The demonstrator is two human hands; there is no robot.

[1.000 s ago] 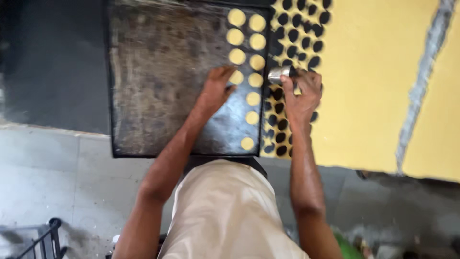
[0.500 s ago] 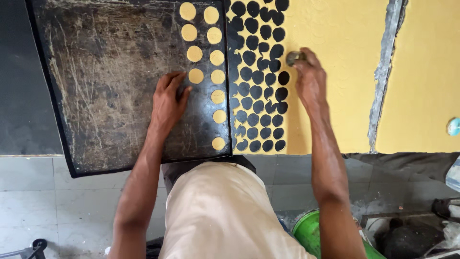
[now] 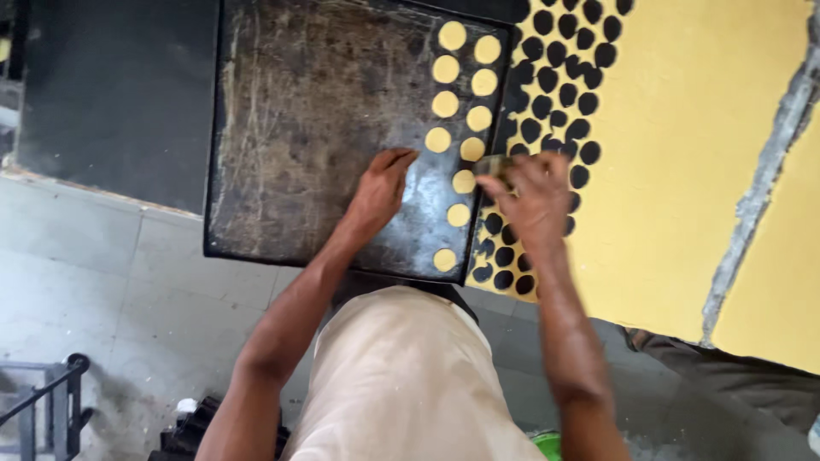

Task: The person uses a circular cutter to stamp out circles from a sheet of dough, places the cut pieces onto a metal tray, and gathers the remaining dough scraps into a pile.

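We see the dark baking tray [image 3: 282,128] carrying two columns of yellow dough rounds [image 3: 446,68] along its right side. The left hand [image 3: 380,188] rests flat, fingers spread, on the tray. The right hand [image 3: 534,196] grips a small metal cutter [image 3: 493,165] at the tray's right edge, blurred so we cannot tell its direction, beside the yellow dough sheet [image 3: 683,171] full of round holes.

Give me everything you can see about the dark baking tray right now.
The baking tray is a large, dark rectangular metal sheet with a low raised rim, its surface scratched and dusted pale. It lies flat on a dark counter, its right edge beside the yellow dough sheet full of round cut-outs. Ten yellow dough rounds sit in two staggered columns along its right side; the rest is bare. The left hand rests on it. The right hand, blurred, holds a small metal cutter at its right edge.
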